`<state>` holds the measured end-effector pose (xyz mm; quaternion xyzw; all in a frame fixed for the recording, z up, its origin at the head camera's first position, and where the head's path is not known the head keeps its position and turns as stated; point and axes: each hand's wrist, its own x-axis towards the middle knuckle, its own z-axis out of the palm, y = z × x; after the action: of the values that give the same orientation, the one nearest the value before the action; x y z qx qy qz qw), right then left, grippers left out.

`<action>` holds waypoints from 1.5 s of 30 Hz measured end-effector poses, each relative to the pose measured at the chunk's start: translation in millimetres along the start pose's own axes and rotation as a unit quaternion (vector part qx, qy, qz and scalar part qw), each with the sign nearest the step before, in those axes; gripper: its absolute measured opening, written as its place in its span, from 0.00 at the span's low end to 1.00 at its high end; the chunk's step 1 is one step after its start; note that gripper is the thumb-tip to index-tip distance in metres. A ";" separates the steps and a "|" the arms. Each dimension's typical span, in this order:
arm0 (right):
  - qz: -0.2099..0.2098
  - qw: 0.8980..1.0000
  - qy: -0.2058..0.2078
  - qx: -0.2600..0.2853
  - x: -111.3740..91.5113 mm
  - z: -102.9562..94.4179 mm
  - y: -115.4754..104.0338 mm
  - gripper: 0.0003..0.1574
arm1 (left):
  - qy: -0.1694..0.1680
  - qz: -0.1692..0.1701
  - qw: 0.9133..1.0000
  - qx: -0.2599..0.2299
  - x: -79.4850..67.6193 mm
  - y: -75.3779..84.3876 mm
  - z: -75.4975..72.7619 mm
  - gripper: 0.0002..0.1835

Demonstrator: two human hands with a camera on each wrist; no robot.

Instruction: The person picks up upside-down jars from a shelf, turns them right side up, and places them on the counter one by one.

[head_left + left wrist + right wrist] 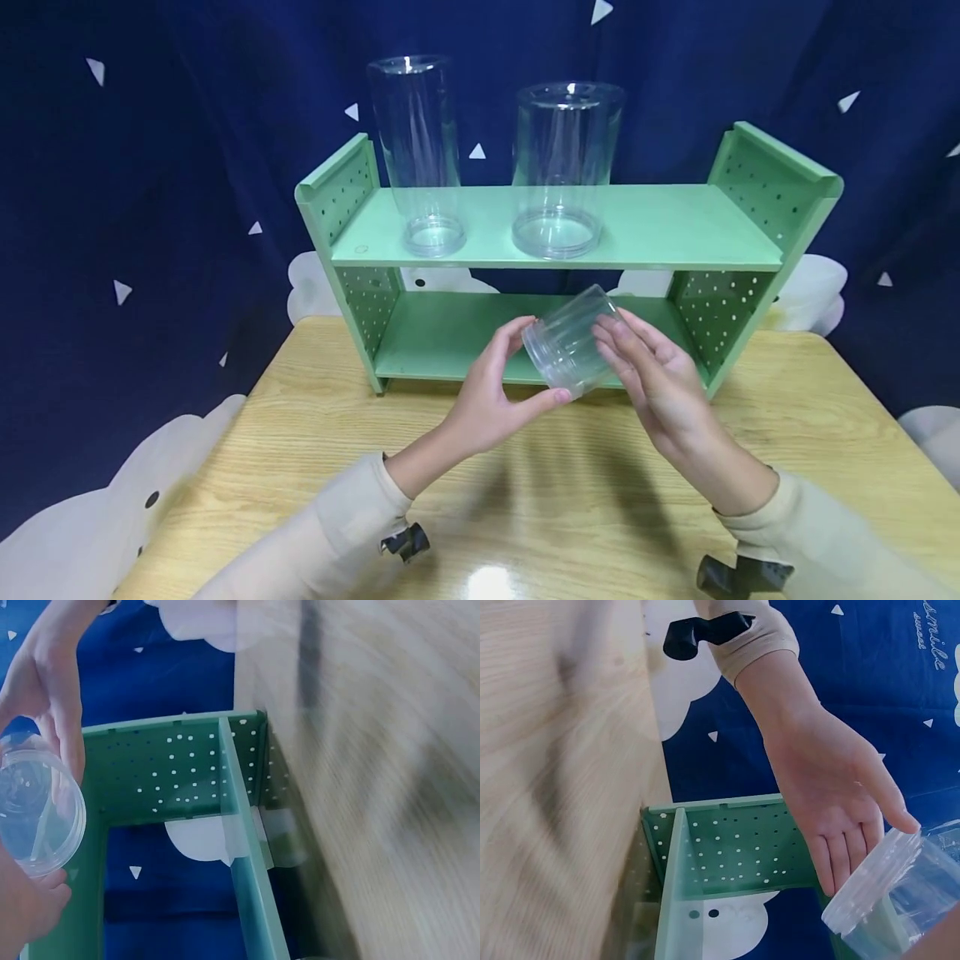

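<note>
In the head view a small clear plastic jar point(573, 342) is held tilted in front of the green shelf. My left hand point(487, 396) grips its ringed end, thumb on the near side and fingers on the far side. At the other end, my right hand point(663, 379) holds the jar between thumb and fingers; some fingers show through the plastic. The left wrist view shows the jar's round end point(37, 814) between both hands. In the right wrist view, the left thumb touches the ringed rim point(874, 885). I see nothing inside the jar.
A green two-tier shelf point(660, 225) with perforated sides stands on the wooden table point(315, 433). A tall narrow clear container point(420, 142) and a wider clear container point(566, 150) stand on its upper board. Behind hangs a dark blue curtain point(225, 100).
</note>
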<state>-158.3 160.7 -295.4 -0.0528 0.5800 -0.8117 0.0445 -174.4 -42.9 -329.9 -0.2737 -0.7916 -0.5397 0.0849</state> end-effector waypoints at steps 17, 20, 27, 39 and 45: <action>-0.069 0.985 -0.011 -0.155 -5.7 -25.5 11.1 0.43 | 0.020 0.021 0.996 0.089 -9.9 2.8 -4.1 0.47; -0.144 0.965 -0.016 -0.219 -8.3 -26.7 11.0 0.45 | 0.005 0.042 0.990 0.131 -12.5 2.8 -7.1 0.48; -0.301 0.841 -0.028 -0.449 -10.9 -27.2 16.8 0.64 | -0.033 0.119 0.963 0.241 -17.8 0.9 -12.3 0.49; -0.392 0.701 -0.081 -0.590 -17.7 -19.4 36.8 0.69 | -0.066 0.223 0.913 0.335 -24.1 4.2 -11.6 0.48; -0.362 0.697 -0.082 -0.613 -20.7 -16.7 42.4 0.72 | -0.056 0.247 0.891 0.377 -27.7 7.6 -10.2 0.48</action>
<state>-139.6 165.4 -341.6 -0.3410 0.8792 -0.2223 -0.2475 -148.8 -59.5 -331.6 -0.4379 -0.8457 -0.1458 0.2681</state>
